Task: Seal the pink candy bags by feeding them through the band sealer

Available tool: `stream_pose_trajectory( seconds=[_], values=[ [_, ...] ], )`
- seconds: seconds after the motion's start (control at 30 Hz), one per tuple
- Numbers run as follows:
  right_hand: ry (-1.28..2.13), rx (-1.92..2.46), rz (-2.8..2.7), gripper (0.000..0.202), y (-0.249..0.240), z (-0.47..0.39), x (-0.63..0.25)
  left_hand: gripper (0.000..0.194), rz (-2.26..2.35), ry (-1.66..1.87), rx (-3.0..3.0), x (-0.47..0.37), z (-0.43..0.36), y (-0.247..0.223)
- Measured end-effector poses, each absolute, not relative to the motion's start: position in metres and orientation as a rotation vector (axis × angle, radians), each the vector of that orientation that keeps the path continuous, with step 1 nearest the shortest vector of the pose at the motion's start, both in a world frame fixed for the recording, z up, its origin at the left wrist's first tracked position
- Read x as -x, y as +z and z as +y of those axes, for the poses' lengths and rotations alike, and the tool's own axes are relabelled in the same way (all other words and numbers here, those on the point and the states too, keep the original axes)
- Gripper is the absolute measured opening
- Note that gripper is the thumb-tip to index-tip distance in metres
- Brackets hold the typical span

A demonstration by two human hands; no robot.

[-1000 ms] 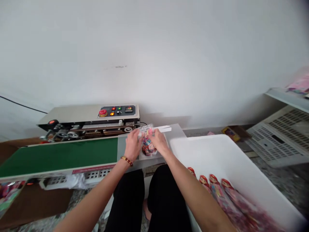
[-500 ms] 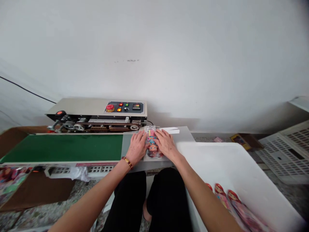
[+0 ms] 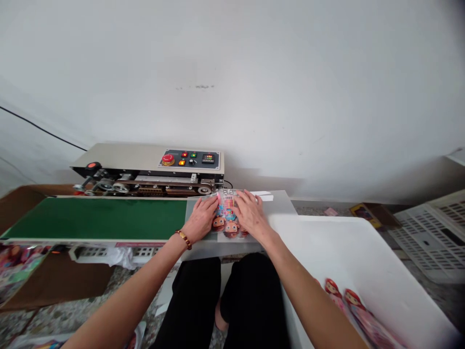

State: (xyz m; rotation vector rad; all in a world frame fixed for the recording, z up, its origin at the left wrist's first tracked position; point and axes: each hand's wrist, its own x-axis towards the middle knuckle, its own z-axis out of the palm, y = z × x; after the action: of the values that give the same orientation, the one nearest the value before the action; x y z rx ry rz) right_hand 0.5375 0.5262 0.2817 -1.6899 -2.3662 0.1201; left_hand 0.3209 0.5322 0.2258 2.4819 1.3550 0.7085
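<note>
Several clear plastic packets with printed cartoon figures in them lie on a translucent sheet in front of me. My left hand, with a beaded bracelet on the wrist, rests flat on the left packet, fingers slightly spread. Flat on the packets' right side lies my right hand, its fingers also apart and bent a little. The packets overlap, and parts of them are hidden under both hands. Left of my left hand runs a green conveyor belt.
Behind the belt stands a sealing machine with lit buttons and a red knob. A white foam box at right holds red-haired figure packets. A cardboard box stands below left, and a white plastic crate far right.
My left hand has slid left, and a packet has moved left with it, so two figures now show side by side. My right hand stays almost in place. The view has shifted slightly.
</note>
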Motion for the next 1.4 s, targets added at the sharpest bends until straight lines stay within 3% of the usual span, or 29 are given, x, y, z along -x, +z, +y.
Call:
stream_pose_trajectory(
  seconds=[0.2, 0.4, 0.53, 0.63, 0.9, 1.23, 1.4],
  values=[
    [0.117, 1.605, -2.49, 0.04, 0.28, 0.525, -0.532, 0.05, 1.374, 0.576, -2.566, -0.32, 0.533, 0.23],
    [0.046, 1.508, -2.564, 0.036, 0.278, 0.53, -0.536, 0.052, 1.382, 0.407, -2.606, -0.268, 0.53, 0.242],
    [0.026, 1.443, -2.557, 0.032, 0.273, 0.537, -0.525, 0.041, 1.65, 0.469, -2.523, -0.249, 0.525, 0.256],
    [0.01, 1.406, -2.528, 0.032, 0.27, 0.542, -0.514, 0.032, 1.714, 0.59, -2.491, -0.276, 0.521, 0.256],
    [0.01, 1.5, -2.522, 0.037, 0.279, 0.533, -0.532, 0.047, 1.602, 0.581, -2.548, -0.352, 0.514, 0.233],
    [0.083, 1.506, -2.567, 0.037, 0.274, 0.523, -0.536, 0.053, 1.457, 0.415, -2.606, -0.261, 0.529, 0.234],
    [0.132, 1.429, -2.548, 0.037, 0.27, 0.529, -0.527, 0.038, 1.748, 0.637, -2.546, -0.231, 0.524, 0.238]
  ],
)
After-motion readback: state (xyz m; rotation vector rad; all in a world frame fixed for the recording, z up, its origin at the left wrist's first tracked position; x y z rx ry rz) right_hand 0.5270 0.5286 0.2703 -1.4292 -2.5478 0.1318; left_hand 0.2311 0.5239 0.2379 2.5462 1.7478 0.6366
